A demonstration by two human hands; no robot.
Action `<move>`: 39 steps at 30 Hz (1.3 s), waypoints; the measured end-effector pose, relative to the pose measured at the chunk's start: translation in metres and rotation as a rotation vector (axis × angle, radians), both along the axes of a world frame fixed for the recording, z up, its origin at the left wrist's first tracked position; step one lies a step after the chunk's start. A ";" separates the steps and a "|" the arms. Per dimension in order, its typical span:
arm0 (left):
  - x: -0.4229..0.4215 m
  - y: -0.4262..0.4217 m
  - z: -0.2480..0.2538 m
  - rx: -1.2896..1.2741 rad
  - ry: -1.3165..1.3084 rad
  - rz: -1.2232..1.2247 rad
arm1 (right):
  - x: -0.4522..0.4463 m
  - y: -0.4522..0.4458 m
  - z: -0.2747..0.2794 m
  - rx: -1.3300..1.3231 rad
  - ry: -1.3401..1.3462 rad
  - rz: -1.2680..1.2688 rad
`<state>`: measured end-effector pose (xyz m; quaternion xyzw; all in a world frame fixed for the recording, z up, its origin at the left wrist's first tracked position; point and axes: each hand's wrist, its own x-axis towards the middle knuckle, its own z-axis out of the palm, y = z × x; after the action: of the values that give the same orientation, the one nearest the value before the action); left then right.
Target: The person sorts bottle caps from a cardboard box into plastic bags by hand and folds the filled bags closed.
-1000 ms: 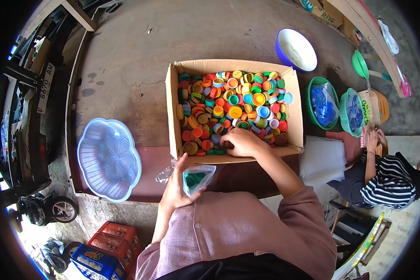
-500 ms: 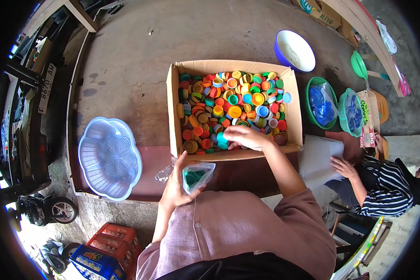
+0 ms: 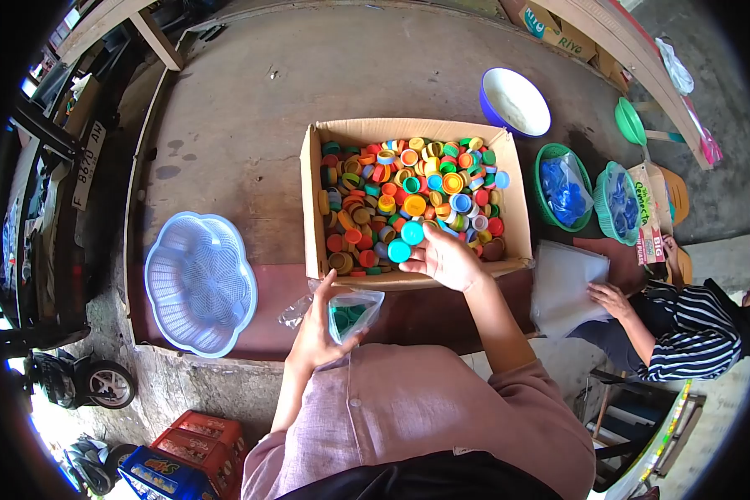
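Note:
My left hand (image 3: 311, 337) grips a clear plastic bag (image 3: 370, 307) with dark green caps (image 3: 347, 319) inside, just below the near edge of the cardboard box (image 3: 417, 129). My right hand (image 3: 448, 260) is over the box's near side, palm turned up, with two teal caps (image 3: 405, 242) at its fingertips. Many loose caps in red, yellow, orange, green and blue (image 3: 414, 202) fill the box beneath and beyond that hand.
A pale blue scalloped basket (image 3: 200, 283) lies at the left. Rightward are a purple-rimmed bowl (image 3: 515, 102), two green baskets (image 3: 549, 218) (image 3: 603, 202) holding blue items, and clear plastic sheets (image 3: 568, 279) touched by a co-worker's hand (image 3: 610, 300).
My right hand has come up from among the caps and turned, now showing two teal caps. The co-worker's hand has moved onto the plastic sheets. The view has shifted slightly.

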<state>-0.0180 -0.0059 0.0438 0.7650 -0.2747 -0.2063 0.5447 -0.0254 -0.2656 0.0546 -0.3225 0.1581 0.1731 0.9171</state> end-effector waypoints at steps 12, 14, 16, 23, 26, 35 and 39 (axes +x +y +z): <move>-0.003 0.003 -0.006 -0.046 -0.016 0.006 | -0.042 0.098 0.038 -1.422 -0.830 0.188; -0.004 0.005 -0.013 -0.055 -0.027 0.007 | -0.041 0.097 0.041 -1.597 -0.910 0.171; -0.005 0.006 -0.019 -0.049 -0.007 -0.003 | -0.038 0.094 0.042 -1.620 -0.933 0.186; -0.002 0.004 -0.010 -0.102 0.000 -0.023 | 0.011 0.029 0.002 -1.631 -0.220 0.509; -0.002 0.004 -0.011 -0.077 -0.042 -0.040 | 0.034 0.031 -0.021 -1.658 -0.227 0.806; 0.000 0.005 -0.012 -0.088 -0.023 0.000 | 0.041 0.041 -0.036 -1.701 -0.333 0.657; 0.000 0.006 -0.009 -0.089 -0.058 0.019 | 0.029 0.029 -0.013 -1.462 -0.333 0.363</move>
<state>-0.0177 -0.0004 0.0352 0.7483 -0.2920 -0.1664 0.5719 0.0036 -0.2366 0.0421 -0.8891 0.0370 0.1215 0.4398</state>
